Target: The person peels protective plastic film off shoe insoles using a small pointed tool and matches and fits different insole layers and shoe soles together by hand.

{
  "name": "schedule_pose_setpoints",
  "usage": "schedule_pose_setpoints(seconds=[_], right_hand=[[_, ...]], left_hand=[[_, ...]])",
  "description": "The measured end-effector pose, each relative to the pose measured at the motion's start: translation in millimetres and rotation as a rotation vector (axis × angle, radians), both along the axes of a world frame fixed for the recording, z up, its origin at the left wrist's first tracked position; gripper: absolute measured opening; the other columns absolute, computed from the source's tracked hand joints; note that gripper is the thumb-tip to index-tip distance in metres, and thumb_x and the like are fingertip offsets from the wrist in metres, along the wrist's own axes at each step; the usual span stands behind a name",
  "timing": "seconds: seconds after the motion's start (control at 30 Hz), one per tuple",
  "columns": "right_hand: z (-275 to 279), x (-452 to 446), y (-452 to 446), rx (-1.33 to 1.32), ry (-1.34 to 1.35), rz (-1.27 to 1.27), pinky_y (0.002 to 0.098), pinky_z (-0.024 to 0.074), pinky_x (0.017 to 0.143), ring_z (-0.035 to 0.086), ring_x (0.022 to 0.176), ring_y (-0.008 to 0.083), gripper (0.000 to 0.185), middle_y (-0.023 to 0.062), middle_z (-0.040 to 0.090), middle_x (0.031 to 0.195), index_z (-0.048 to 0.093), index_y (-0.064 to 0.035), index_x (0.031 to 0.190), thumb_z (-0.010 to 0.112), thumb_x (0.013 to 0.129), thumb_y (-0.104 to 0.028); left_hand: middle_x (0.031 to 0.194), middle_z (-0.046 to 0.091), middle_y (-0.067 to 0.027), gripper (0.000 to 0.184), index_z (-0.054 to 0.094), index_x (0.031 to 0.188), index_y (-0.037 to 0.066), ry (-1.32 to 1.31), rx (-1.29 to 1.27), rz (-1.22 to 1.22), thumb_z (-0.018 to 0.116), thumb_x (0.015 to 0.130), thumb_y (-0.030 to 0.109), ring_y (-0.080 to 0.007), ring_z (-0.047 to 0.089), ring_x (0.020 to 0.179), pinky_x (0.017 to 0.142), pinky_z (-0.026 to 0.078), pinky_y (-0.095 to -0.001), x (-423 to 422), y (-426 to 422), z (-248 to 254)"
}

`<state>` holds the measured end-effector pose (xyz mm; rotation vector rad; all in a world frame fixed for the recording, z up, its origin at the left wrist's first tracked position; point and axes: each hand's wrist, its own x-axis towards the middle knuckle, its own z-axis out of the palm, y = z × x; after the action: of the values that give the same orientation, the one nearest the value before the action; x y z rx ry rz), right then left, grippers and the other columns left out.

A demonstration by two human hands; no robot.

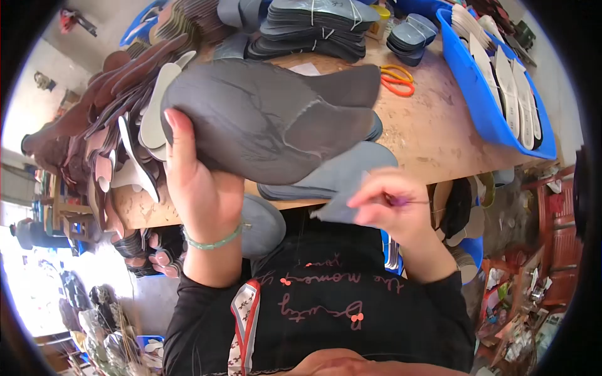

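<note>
I watch through one head camera, looking forward and steeply down: the wearer's shirt (pixel 326 260) fills the near edge, the left hand (pixel 200 188) and right hand (pixel 398 207) sit close, the table (pixel 433 128) lies just beyond.

On the wooden table (pixel 439 135) before me lies a pair of scissors (pixel 401 80), its handles orange and yellow. Farther back I can see a jar (pixel 379 24) with a yellow lid. On my right a blue basket (pixel 469 91) holds pale insoles (pixel 509 94), packed close. To my left there's a heap of brown pieces (pixel 81 128) — layered, overlapping. Beyond the table, right again, I see reddish slatted furniture (pixel 557 235) — clutter (pixel 511 319) lies near it.
</note>
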<state>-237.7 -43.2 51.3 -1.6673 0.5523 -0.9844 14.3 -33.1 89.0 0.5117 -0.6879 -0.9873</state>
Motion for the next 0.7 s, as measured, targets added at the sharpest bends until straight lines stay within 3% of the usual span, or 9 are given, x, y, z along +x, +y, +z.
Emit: schedule_pose_setpoints(seconds=[0.13,0.23,0.33,0.4,0.47,0.63,0.7], right_hand=[[32.6,40.4,-7.7,-0.458,0.127,-0.275,0.0304,0.0397,0.055,0.057,0.057,0.02,0.014,0.0055,0.064,0.071,0.067,-0.0052,0.083,0.079,0.078,-0.011],[29.1,47.1,-9.8,-0.495,0.146,-0.309,0.0327,0.0389,0.057,0.054,0.057,0.0243,0.016,0.0058,0.061,0.068,0.067,-0.0073,0.084,0.08,0.075,-0.01],[28.6,49.3,-7.8,-0.493,0.167,-0.389,0.0262,0.0328,0.048,0.05,0.056,0.0121,0.017,0.0038,0.063,0.07,0.071,-0.004,0.086,0.082,0.073,-0.005],[26.4,48.3,-8.0,-0.583,0.218,-0.416,0.0278,0.035,0.051,0.05,0.055,0.0155,0.016,0.005,0.063,0.07,0.071,-0.0037,0.087,0.08,0.074,-0.002],[22.4,49.0,-8.6,-0.652,0.221,-0.448,0.0308,0.036,0.053,0.05,0.055,0.0194,0.016,0.0052,0.061,0.069,0.069,-0.0045,0.086,0.079,0.074,-0.002],[13.5,54.3,-12.7,-0.665,0.171,-0.5,0.0353,0.0356,0.057,0.05,0.056,0.0236,0.017,0.0036,0.055,0.065,0.063,-0.007,0.083,0.076,0.073,-0.002],[10.4,55.9,-14.5,-0.689,0.177,-0.483,0.0356,0.0358,0.057,0.05,0.057,0.0233,0.02,0.0031,0.054,0.066,0.06,-0.0075,0.083,0.075,0.072,0.0]], left_hand=[[0.127,0.059,-0.0121,0.045,0.051,0.129,0.0,-0.007,0.081,0.048,0.05,0.103,0.036,-0.0261,0.056,0.117,0.103,0.044,-0.0436,-19.3,9.2,-1.9],[0.126,0.059,-0.0116,0.043,0.052,0.128,0.001,-0.016,0.093,0.023,0.049,0.103,0.036,-0.025,0.057,0.116,0.102,0.044,-0.043,-24.6,16.8,-3.6],[0.131,0.056,-0.0108,0.044,0.048,0.133,0.002,-0.056,0.075,-0.015,0.047,0.104,0.035,-0.0248,0.053,0.121,0.105,0.04,-0.0427,-25.1,19.3,-8.5],[0.143,0.049,-0.0098,0.049,0.041,0.143,0.003,-0.099,0.03,-0.095,0.043,0.105,0.034,-0.0257,0.045,0.132,0.113,0.032,-0.0432,-20.7,19.4,-15.0],[0.146,0.046,-0.0095,0.05,0.038,0.145,0.004,-0.1,0.034,-0.017,0.042,0.105,0.034,-0.0253,0.042,0.135,0.115,0.029,-0.0432,-30.5,18.9,-12.3],[0.124,0.059,-0.007,0.038,0.052,0.128,0.006,-0.058,0.023,0.086,0.051,0.103,0.034,-0.0207,0.056,0.115,0.101,0.044,-0.0396,-40.9,11.4,-11.7],[0.124,0.059,-0.0069,0.039,0.052,0.128,0.006,-0.093,0.035,0.102,0.052,0.102,0.035,-0.0208,0.056,0.115,0.101,0.044,-0.0397,-41.0,10.4,-12.0]])
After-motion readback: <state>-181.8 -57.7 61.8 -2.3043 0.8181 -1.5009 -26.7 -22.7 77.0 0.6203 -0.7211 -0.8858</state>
